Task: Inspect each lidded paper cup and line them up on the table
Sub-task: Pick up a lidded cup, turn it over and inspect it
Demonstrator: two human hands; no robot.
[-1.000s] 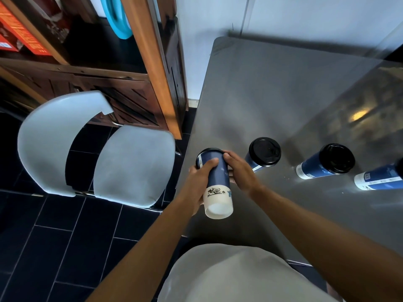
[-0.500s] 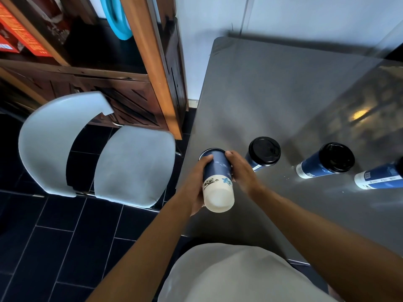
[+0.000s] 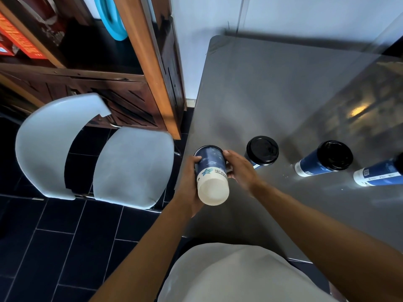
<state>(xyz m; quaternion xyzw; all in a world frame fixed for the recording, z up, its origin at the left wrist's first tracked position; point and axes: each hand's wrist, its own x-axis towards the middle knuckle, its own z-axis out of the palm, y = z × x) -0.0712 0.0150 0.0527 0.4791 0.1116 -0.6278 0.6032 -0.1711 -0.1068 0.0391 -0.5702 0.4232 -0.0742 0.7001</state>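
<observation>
1. Currently held off the grey metal desk (image 3: 272, 94), above its near left corner: one dark blue paper cup with a white band at its base (image 3: 211, 171), gripped from both sides.
2. Left hand (image 3: 189, 186) wrapped round the cup's left wall, fingers (image 3: 197, 159) curled over toward the lidded end; right hand (image 3: 239, 168) closed on the right wall, fingers (image 3: 227, 154) bent round the blue section. Both sets curled on the cup, neither spread flat.
3. Long axis tilted steeply: white base (image 3: 213, 191) turned up toward the camera, lidded end pointing down and away toward the desk. Lid itself not visible from here.
4. Governing relation for the coming move, as a judgement: cup inverted relative to its standing pose, so must be rotated base-down before being set in line. Free desk surface lies directly beneath and just left of the nearest standing cup.
5. Row so far: upright blue cup with black lid (image 3: 262, 151) just right of the right hand; second black-lidded blue cup (image 3: 325, 159) further right; third blue cup (image 3: 379, 174) at the right frame edge, partly cut off. Right hand nearer to the row.
6. Change against the frame half a second back: base circle turned more squarely to the camera, a different part of the printed band facing up, hands in nearly the same place.
</observation>
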